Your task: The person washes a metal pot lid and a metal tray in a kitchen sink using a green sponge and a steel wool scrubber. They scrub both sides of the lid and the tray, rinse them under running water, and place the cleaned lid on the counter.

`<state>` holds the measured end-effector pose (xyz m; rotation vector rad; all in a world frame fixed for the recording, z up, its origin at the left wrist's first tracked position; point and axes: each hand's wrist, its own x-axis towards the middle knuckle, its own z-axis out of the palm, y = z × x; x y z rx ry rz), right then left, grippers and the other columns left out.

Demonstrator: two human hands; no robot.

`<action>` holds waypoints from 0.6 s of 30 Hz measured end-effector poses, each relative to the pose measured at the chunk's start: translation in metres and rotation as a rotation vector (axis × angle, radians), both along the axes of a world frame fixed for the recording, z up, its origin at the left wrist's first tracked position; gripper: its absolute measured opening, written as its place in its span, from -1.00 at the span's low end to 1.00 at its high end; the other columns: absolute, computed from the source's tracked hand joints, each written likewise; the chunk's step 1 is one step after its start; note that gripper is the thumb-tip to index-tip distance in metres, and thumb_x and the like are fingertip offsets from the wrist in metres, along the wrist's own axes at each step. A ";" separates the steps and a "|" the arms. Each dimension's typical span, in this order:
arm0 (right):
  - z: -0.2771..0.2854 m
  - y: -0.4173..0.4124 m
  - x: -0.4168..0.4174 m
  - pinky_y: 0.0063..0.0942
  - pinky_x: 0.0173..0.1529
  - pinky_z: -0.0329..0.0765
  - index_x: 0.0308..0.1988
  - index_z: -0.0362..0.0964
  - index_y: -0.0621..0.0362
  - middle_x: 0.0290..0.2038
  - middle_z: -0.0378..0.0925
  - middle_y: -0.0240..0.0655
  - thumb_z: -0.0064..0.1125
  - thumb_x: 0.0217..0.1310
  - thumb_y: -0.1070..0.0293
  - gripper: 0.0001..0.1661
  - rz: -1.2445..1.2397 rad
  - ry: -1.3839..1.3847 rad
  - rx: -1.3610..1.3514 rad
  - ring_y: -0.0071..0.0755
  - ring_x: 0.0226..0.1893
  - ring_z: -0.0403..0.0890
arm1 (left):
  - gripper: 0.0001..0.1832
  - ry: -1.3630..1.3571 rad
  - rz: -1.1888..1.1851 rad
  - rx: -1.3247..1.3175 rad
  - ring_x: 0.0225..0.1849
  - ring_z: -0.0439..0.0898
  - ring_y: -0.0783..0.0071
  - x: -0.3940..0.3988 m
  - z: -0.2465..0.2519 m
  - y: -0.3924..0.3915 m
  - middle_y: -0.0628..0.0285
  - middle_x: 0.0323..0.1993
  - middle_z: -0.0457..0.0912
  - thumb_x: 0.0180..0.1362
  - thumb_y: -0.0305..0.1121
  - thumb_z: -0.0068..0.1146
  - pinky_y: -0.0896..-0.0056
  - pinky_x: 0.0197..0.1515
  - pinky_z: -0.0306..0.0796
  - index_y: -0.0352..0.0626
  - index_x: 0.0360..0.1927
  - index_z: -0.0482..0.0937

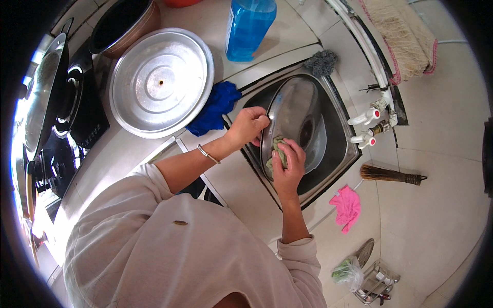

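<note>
A metal lid (294, 107) with a dark knob stands tilted over the stainless steel sink (354, 148). My left hand (248, 127) grips its rim on the left side, thumb on top. My right hand (289, 163) presses a green cloth (279, 154) against the lid near its lower edge. Behind the lid, a pale translucent bowl (319, 148) shows partly inside the basin. A grey scouring ball (323, 62) rests on the sink's upper corner. A blue cloth (217, 107) lies on the counter left of the sink, beside a round aluminium lid or tray (161, 82).
A bottle of blue liquid (250, 30) stands beyond the sink. Taps (366, 115) project at the right, near a short brush (393, 175) and a pink cloth (346, 208). A brown pot (131, 30) and a pan (44, 96) are at the left. A wire rack (377, 283) sits lower right.
</note>
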<state>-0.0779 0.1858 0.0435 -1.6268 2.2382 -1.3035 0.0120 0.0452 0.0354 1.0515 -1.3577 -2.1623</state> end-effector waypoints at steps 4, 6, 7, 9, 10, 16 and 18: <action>-0.003 0.001 -0.003 -0.34 -0.07 0.35 -0.25 0.43 0.12 -0.14 0.40 -0.31 0.18 -0.14 0.55 -0.69 -0.004 0.018 -0.002 -0.19 -0.15 0.38 | -0.82 -0.043 -0.026 -0.002 -0.71 0.40 0.57 -0.005 -0.003 -0.008 0.30 -0.68 0.40 0.05 -0.39 -0.13 0.52 -0.73 0.39 -0.25 -0.55 0.44; -0.003 0.001 -0.003 -0.34 -0.07 0.35 -0.25 0.43 0.12 -0.14 0.40 -0.31 0.18 -0.13 0.54 -0.69 -0.004 0.011 -0.001 -0.19 -0.15 0.38 | -0.81 -0.060 -0.036 0.016 -0.72 0.40 0.57 -0.006 0.000 -0.011 0.30 -0.68 0.40 0.05 -0.39 -0.14 0.52 -0.72 0.39 -0.25 -0.56 0.44; -0.003 0.001 -0.003 -0.33 -0.07 0.35 -0.25 0.43 0.13 -0.15 0.40 -0.31 0.18 -0.13 0.54 -0.69 -0.003 0.008 -0.001 -0.19 -0.15 0.38 | -0.81 -0.070 -0.042 0.028 -0.72 0.40 0.56 -0.006 0.002 -0.013 0.29 -0.68 0.40 0.06 -0.39 -0.14 0.52 -0.72 0.40 -0.25 -0.56 0.44; -0.005 0.002 -0.003 -0.33 -0.07 0.35 -0.25 0.43 0.13 -0.15 0.41 -0.31 0.18 -0.13 0.55 -0.69 -0.001 0.000 -0.008 -0.19 -0.15 0.38 | -0.81 -0.065 -0.059 0.044 -0.72 0.41 0.55 -0.004 0.003 -0.013 0.28 -0.66 0.41 0.06 -0.38 -0.15 0.52 -0.70 0.41 -0.25 -0.55 0.44; -0.005 0.003 -0.004 -0.33 -0.07 0.35 -0.25 0.43 0.13 -0.15 0.41 -0.31 0.18 -0.13 0.55 -0.70 0.000 -0.005 -0.012 -0.20 -0.15 0.38 | -0.81 -0.049 -0.069 0.047 -0.71 0.42 0.54 -0.001 0.004 -0.012 0.28 -0.65 0.41 0.06 -0.38 -0.15 0.52 -0.70 0.41 -0.25 -0.55 0.44; -0.007 0.009 -0.004 -0.33 -0.06 0.35 -0.26 0.43 0.15 -0.17 0.42 -0.30 0.17 -0.13 0.54 -0.71 -0.032 -0.040 0.001 -0.19 -0.15 0.39 | -0.81 -0.007 -0.068 0.051 -0.68 0.48 0.49 0.004 -0.004 -0.008 0.25 -0.63 0.44 0.06 -0.37 -0.15 0.51 -0.68 0.43 -0.27 -0.51 0.44; -0.008 0.010 -0.005 -0.33 -0.06 0.35 -0.26 0.43 0.15 -0.16 0.42 -0.29 0.16 -0.12 0.54 -0.71 -0.043 -0.040 -0.004 -0.18 -0.15 0.39 | -0.79 -0.044 -0.074 0.059 -0.68 0.49 0.48 0.001 -0.002 -0.010 0.24 -0.63 0.44 0.06 -0.35 -0.15 0.49 -0.68 0.43 -0.28 -0.50 0.45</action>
